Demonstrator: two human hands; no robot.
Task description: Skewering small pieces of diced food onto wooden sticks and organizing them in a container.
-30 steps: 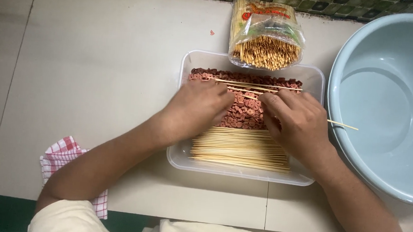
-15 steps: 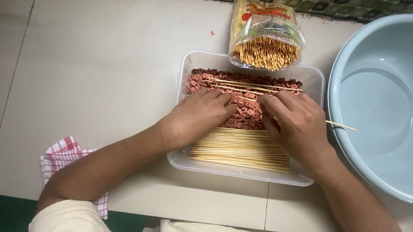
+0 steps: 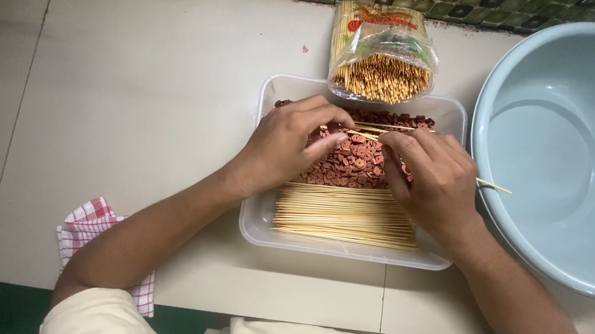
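Only one package in sight: a clear plastic bag of wooden skewers [image 3: 381, 52] lay at the far side of the desk [image 3: 143, 109], its open near end resting on the far rim of the clear tub [image 3: 266, 230]. Its label was yellow with red and green print.

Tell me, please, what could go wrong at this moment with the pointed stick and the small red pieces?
1. The right hand holds a thin skewer whose tip meets the left hand's fingertips; a slip might prick a finger.
2. The small red slices are tiny, so one could split or drop back into the clear container.
3. The skewer's back end juts towards the blue basin and might catch its rim.
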